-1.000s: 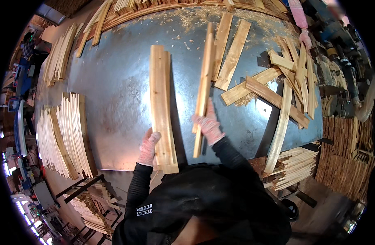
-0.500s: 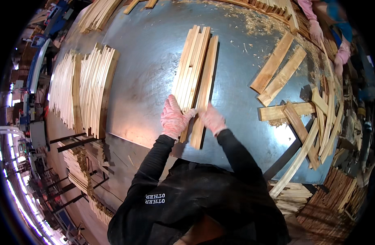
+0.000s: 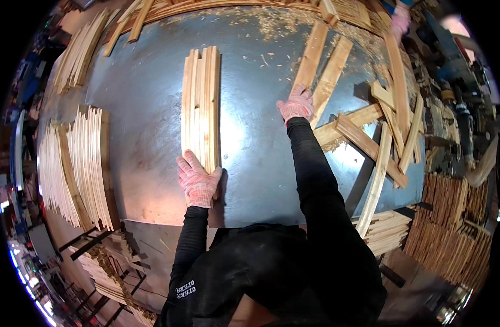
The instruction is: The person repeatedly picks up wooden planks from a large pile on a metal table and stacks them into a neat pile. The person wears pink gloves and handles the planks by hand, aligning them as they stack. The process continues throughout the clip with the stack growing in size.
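A bundle of pale wooden strips (image 3: 200, 103) lies lengthwise on the metal-topped table (image 3: 250, 180). My left hand (image 3: 198, 182), in a pinkish knit glove, grips its near end, with the thumb along the right side and the fingers over the top and left. To the right, my right hand (image 3: 296, 103), gloved alike, reaches out over the near end of a flat wooden board (image 3: 311, 57). Its fingers rest on the board and the thumb sticks out to the left, so the hand looks open. A second board (image 3: 333, 76) lies just right of that one.
Stacked strips (image 3: 89, 169) stand at the left edge, with more strips (image 3: 84, 49) behind. Crossed loose boards (image 3: 372, 150) lie at the right, one overhanging the near edge. Wood shavings (image 3: 285, 24) litter the far side. Another person's gloved hand (image 3: 400, 22) shows at far right.
The separate strip now lies against the bundle. My right hand has left it and moved right and forward to the board. My left hand stays at the bundle's near end. The view has shifted right.
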`<state>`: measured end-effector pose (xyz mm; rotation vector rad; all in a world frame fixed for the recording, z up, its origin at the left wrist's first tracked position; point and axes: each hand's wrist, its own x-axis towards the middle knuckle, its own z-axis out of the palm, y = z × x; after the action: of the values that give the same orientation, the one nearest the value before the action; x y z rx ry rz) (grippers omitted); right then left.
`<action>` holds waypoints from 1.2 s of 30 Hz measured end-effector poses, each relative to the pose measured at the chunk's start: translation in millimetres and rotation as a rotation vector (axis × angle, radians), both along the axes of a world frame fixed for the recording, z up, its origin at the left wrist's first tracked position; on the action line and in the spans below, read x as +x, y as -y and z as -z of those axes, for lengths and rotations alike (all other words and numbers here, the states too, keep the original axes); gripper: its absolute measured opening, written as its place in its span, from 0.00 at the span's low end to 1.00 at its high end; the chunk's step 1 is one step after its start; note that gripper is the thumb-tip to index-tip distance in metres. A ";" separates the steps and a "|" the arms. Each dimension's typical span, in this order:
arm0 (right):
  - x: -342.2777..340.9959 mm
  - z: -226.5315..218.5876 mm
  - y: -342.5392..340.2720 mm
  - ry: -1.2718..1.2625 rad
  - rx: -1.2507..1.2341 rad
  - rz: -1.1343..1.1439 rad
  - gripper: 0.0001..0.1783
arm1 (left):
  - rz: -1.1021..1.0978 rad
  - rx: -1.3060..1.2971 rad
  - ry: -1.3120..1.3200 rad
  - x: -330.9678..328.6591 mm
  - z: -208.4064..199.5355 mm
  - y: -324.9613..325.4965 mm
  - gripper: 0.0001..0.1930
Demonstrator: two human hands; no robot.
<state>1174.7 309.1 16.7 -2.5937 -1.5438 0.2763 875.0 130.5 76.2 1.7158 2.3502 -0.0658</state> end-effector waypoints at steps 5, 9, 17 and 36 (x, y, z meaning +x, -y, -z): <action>-6.4 -49.6 71.9 -1.111 0.154 -0.108 0.43 | 0.017 0.365 0.139 -0.9 -1.5 11.6 0.55; -32.6 -54.8 174.6 -1.920 -0.318 -0.165 0.39 | -0.333 -0.188 1.469 40.1 -31.7 0.5 0.38; 44.4 -22.3 57.0 -0.022 0.175 0.101 0.56 | -0.526 -0.479 1.528 80.9 -8.0 -4.7 0.20; -169.9 -51.9 168.8 -0.899 -0.353 -0.663 0.37 | -0.485 0.251 0.265 -186.2 -77.4 49.1 0.26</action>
<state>1004.8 140.3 68.5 -1.5561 -1.9384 1.6056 688.8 81.4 153.6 1.1059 2.5694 0.5224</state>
